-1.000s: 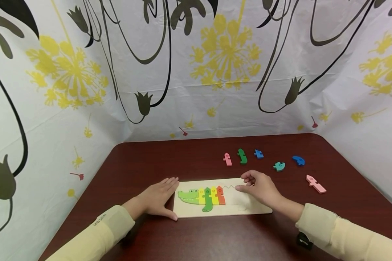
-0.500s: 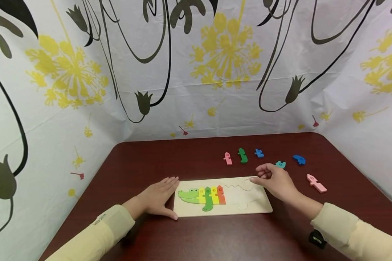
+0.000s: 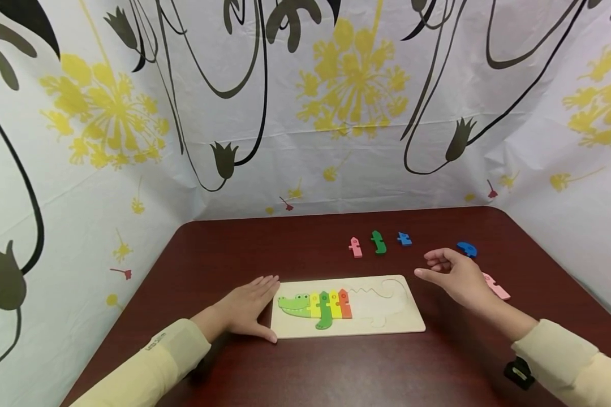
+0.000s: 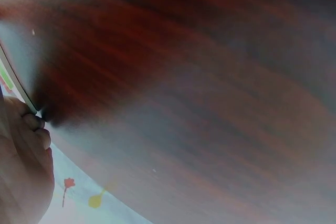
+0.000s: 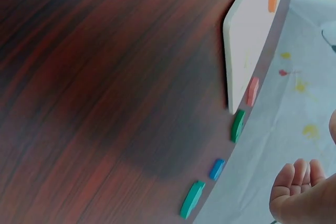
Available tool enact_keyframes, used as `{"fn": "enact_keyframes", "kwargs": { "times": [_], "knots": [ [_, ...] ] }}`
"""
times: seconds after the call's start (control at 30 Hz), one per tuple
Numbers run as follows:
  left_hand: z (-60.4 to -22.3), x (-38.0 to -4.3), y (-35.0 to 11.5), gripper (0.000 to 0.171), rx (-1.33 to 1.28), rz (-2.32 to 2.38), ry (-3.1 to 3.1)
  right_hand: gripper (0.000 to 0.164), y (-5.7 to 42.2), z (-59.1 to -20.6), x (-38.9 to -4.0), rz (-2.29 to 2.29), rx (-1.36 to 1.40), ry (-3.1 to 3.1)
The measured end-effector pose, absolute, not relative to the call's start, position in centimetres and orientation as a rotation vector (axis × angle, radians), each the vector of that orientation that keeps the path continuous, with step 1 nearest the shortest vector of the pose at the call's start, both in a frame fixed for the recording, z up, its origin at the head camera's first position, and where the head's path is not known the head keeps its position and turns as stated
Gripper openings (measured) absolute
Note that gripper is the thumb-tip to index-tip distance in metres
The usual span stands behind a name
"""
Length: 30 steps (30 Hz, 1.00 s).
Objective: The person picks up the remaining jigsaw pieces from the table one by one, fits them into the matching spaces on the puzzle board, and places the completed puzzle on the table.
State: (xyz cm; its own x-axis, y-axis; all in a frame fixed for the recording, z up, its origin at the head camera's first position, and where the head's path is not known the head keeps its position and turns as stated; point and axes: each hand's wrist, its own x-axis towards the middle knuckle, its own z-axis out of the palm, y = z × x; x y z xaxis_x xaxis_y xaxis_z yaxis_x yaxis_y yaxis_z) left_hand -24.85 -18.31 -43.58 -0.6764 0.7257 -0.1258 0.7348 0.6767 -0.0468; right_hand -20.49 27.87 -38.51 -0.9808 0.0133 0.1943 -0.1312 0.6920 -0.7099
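A pale wooden puzzle board (image 3: 387, 308) lies on the table, bearing a crocodile made of a light-green head piece (image 3: 294, 306), yellow pieces, a green leg piece (image 3: 324, 314) and an orange piece (image 3: 344, 304). My left hand (image 3: 250, 308) rests at the board's left edge, fingers stretched and thumb spread by its near corner. Beyond the board's right end, my right hand (image 3: 458, 277) hovers with loosely curled fingers and nothing in its grasp. A teal piece (image 5: 192, 199) shows in the right wrist view; in the head view the hand covers it. That hand partly covers a pink piece (image 3: 498, 287).
Along the back of the dark red-brown table (image 3: 265, 249) lie a pink piece (image 3: 355, 247), a green piece (image 3: 379, 243) and a small blue piece (image 3: 404, 239). A curved blue piece (image 3: 467, 249) lies just behind my right hand. Patterned white cloth (image 3: 336, 169) hangs around the table.
My right hand has moved from over the board to the right, past its end, uncovering the outlines there and covering the teal piece. My left hand has stayed in place.
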Motion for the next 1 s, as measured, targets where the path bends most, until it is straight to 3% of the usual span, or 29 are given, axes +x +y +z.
{"fn": "enact_keyframes", "kwargs": {
  "times": [1.0],
  "knots": [
    [-43.4,-24.8,-18.3,0.122,1.223,-0.116,2.768,0.055,37.2,-39.2,-19.9,1.121,0.035,-2.729]
  ]
}}
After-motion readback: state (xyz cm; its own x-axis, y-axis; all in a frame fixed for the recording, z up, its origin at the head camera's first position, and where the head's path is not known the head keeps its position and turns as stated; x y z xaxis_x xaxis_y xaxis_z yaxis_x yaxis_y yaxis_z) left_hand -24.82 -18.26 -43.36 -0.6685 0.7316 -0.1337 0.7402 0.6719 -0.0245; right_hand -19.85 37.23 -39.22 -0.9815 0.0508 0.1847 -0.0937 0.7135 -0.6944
